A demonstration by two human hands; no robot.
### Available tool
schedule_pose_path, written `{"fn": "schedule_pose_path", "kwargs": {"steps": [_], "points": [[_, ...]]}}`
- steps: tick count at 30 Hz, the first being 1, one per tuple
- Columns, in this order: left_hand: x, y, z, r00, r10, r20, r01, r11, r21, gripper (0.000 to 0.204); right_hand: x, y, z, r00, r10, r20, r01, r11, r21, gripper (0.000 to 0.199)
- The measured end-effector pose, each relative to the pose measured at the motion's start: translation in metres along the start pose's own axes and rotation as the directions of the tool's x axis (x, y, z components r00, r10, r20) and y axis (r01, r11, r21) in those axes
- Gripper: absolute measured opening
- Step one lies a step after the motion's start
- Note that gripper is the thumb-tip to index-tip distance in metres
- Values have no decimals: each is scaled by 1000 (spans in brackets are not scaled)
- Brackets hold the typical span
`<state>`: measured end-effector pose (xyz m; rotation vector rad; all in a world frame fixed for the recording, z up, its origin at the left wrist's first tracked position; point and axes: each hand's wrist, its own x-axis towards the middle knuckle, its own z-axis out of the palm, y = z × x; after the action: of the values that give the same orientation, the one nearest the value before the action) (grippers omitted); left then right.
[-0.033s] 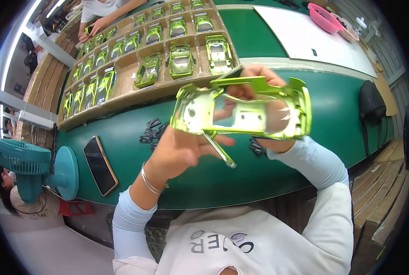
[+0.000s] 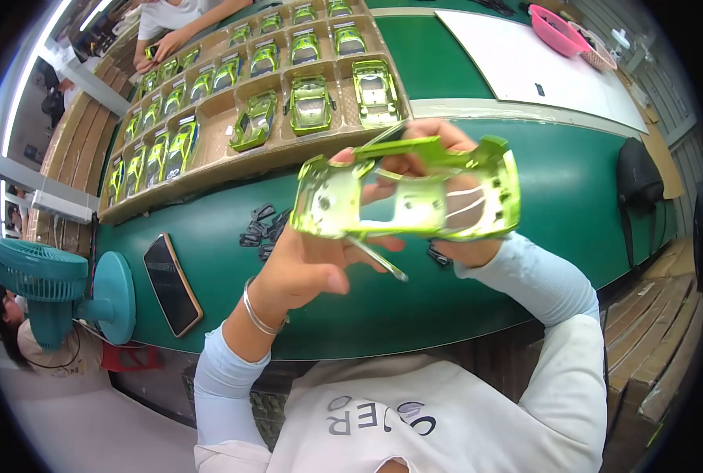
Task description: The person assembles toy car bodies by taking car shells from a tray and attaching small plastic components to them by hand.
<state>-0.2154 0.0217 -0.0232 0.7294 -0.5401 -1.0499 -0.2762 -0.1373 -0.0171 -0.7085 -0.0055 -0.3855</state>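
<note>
The person holds a shiny green car shell (image 2: pixel 410 193) up in the air with both hands, above the near edge of the green table (image 2: pixel 525 173). The shell is turned so its hollow inside faces the camera.

The left hand (image 2: pixel 308 268) holds the left end of the shell. Its fingers are curled loosely and its thumb sticks out to the right, under the shell. A thin metal stick (image 2: pixel 379 258) pokes out below the shell, just above that thumb. It may be held by the left hand, but the shell hides the grip. A silver bangle (image 2: pixel 254 307) sits on the left wrist.

The right hand (image 2: pixel 446 197) is behind the shell. Its fingers wrap over the top edge, and its palm shows through the window holes. It grips the right half of the shell firmly.

On the table under the hands lie some small black parts (image 2: pixel 261 229). A dark phone (image 2: pixel 172 284) lies flat near the left part of the near edge. A teal fan (image 2: pixel 59 288) stands at the left end of the table.

A long brown tray (image 2: pixel 233 162) runs along the far left side of the table. Its boxes hold many green cars (image 2: pixel 310 102). Another person's hand (image 2: pixel 162 47) reaches the far end of the tray. A pink basket (image 2: pixel 560 31) sits at the far right corner.
</note>
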Motion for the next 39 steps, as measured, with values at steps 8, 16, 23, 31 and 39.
{"fn": "schedule_pose_path", "kwargs": {"steps": [8,16,23,31,39], "points": [[-8,3,-16,925,361,-117,-336,923,186,80,27,-22,-24,788,114,604,501,451,-739,13],[-12,36,-45,929,235,-286,-327,883,-336,72,21,-5,-26,675,593,439,528,27,-849,21],[-8,35,-54,920,170,-353,-293,896,-333,66,13,49,-1,504,580,640,756,62,-651,11],[-9,28,-55,927,194,-321,-301,895,-330,71,-7,49,-1,426,581,694,905,-261,-337,9],[-7,19,-49,925,302,-232,-369,859,-354,71,-9,32,-18,630,453,631,777,-351,-523,13]]}}
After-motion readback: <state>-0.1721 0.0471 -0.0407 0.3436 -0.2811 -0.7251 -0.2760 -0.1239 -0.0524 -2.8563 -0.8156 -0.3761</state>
